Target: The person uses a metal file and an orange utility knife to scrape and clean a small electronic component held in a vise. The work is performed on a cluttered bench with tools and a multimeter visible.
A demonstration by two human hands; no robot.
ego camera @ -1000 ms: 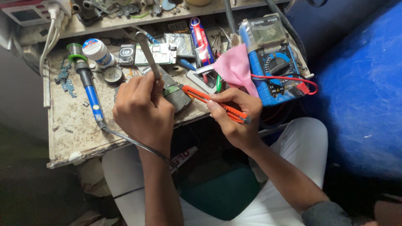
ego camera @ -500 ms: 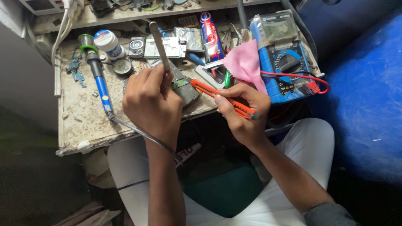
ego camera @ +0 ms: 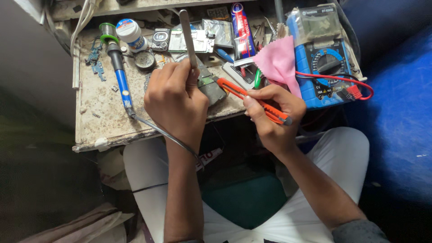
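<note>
My left hand grips long metal tweezers that stick up past my fingers, and it rests on a small grey circuit part at the bench's front edge. My right hand is closed around an orange utility knife, whose tip points left toward that grey part. The part is mostly covered by my left hand.
A worn small workbench carries a blue soldering iron with its cable, a solder spool, a white jar, a glue tube, a pink cloth and a blue multimeter with red lead. My white-trousered legs are below.
The view has shifted slightly. Both hands stay at the bench edge with the same tools; the tweezers now stand more upright.
</note>
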